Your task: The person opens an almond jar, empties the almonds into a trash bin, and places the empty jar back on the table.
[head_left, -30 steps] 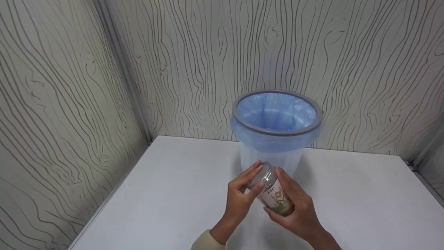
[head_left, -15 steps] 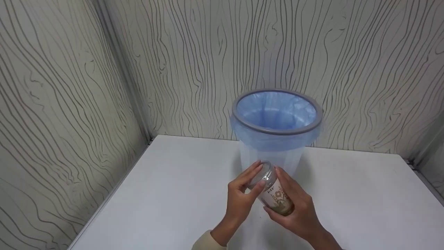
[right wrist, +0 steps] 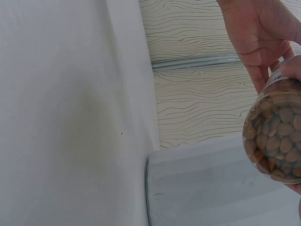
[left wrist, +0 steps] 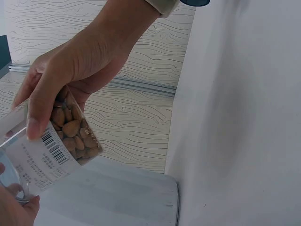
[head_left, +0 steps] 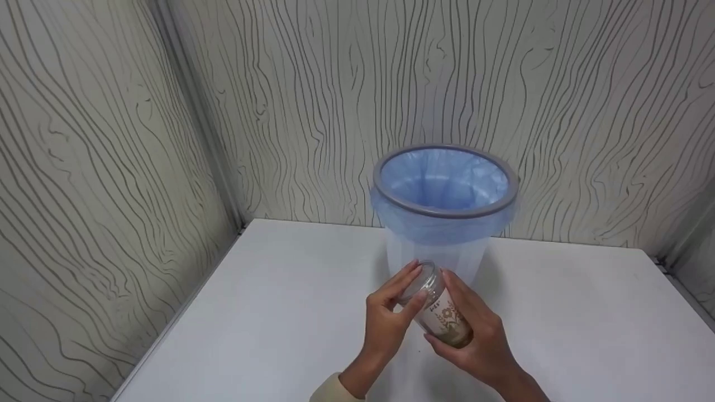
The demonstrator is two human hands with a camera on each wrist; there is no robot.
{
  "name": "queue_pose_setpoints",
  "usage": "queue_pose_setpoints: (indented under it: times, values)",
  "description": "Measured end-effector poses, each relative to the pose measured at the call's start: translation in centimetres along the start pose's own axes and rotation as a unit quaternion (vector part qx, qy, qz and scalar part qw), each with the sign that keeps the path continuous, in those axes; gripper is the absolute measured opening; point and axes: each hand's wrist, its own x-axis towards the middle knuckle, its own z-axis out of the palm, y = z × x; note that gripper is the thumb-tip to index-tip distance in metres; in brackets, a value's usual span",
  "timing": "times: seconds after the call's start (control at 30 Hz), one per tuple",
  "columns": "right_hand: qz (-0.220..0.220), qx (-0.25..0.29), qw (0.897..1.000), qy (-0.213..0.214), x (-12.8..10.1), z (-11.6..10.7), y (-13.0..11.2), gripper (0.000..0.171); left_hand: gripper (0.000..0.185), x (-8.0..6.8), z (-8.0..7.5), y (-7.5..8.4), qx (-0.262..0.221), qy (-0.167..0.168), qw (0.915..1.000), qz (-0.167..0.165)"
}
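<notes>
A clear plastic jar [head_left: 441, 315] of almonds with a white printed label is held tilted just above the white table [head_left: 279, 312], its top toward the bin. My left hand [head_left: 385, 318] pinches the clear lid [head_left: 422, 279] between thumb and fingers. My right hand [head_left: 480, 346] wraps the jar's lower body. In the left wrist view the left hand [left wrist: 80, 61] curls over the jar [left wrist: 61, 150], whose barcode and almonds show. In the right wrist view the jar's almond-filled bottom [right wrist: 277, 136] faces the camera under the right hand [right wrist: 258, 33].
A translucent waste bin [head_left: 444, 214] with a grey rim and a blue liner stands on the table right behind the jar, against the wood-grain wall [head_left: 335, 84]. Its wall [right wrist: 211, 188] shows low in both wrist views. Walls close the table at the left and back.
</notes>
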Motion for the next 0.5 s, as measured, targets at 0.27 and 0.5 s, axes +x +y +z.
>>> queue_pose_setpoints:
  times: [0.27, 0.5]
  values:
    - [0.002, -0.005, 1.0, 0.001, -0.06, 0.07, -0.01, 0.106, 0.037, -0.06, 0.06, 0.14, 0.01, 0.011, 0.9999, -0.006]
    - [0.0, -0.006, 1.0, 0.003, -0.08, 0.12, 0.01, 0.105, 0.037, -0.02, 0.06, 0.27, 0.012, 0.011, 0.9999, -0.004]
